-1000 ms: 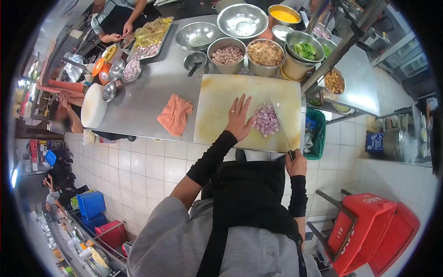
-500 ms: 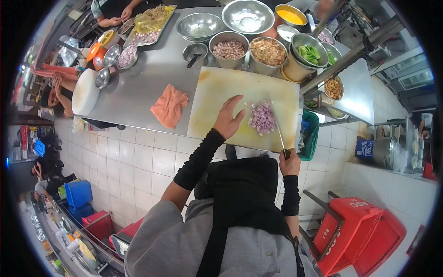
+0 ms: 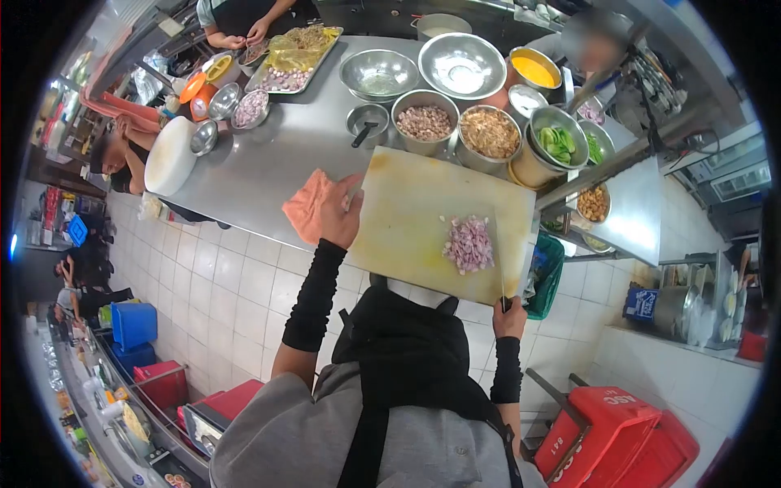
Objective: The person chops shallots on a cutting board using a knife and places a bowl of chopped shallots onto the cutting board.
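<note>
My right hand (image 3: 510,321) is closed around the dark handle of a kitchen knife (image 3: 499,264). The blade rests along the right side of a pale cutting board (image 3: 407,211). Just left of the blade lies a pile of chopped purple shallots (image 3: 469,246), with a few small bits apart from it. My left hand (image 3: 339,215) is over the right part of an orange cloth (image 3: 303,213), beside the board's left edge. Its fingers look apart, and the hand covers some of the cloth.
Behind the board stand a pot of chopped shallots (image 3: 425,124), a pot of brown shreds (image 3: 489,137), a bowl of sliced greens (image 3: 558,145) and a small pan (image 3: 368,122). A round white board (image 3: 171,156) sits left. Two people's hands show across the table. A green bin (image 3: 547,281) stands right.
My left hand has moved left from beside the shallot pile to the orange cloth. The right hand keeps the knife at the board's right side. The whole view has shifted slightly.
</note>
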A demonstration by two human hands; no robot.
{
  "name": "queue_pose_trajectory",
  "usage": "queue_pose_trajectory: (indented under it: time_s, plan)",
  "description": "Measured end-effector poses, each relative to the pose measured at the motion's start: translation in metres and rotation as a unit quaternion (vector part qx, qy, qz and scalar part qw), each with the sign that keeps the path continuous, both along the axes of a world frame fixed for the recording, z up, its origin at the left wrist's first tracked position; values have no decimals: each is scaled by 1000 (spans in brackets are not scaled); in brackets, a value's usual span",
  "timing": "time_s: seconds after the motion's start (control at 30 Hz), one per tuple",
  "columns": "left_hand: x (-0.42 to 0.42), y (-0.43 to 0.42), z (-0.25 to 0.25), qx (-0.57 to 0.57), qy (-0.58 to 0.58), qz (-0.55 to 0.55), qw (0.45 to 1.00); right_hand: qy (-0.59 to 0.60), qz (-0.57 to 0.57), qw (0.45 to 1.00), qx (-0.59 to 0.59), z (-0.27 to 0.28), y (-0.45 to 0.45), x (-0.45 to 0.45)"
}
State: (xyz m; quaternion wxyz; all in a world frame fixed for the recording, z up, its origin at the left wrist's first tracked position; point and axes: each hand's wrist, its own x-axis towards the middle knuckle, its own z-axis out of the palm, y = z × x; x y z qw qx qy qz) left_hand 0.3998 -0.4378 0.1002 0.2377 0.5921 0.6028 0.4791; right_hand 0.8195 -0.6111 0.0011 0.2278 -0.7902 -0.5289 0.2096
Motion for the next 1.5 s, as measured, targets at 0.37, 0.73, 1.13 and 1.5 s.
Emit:
queue_pose_trajectory:
  time_s: [0.37,0.73,1.13,1.5]
  plan:
    - [-208,124,-108,-9,14,89,996,-64,-107,992,24,-26,6,-61]
    - [-492,320,-155,-231,-132,356,896,-102,-138,985,-7,-20,12,-75]
    - [-355,226,-208,-113,-586,249,763,-105,-154,983,-4,-43,10,-63]
    - [-208,55,-120,-282,-477,134,822,-80,-145,986,19,-30,13,-71]
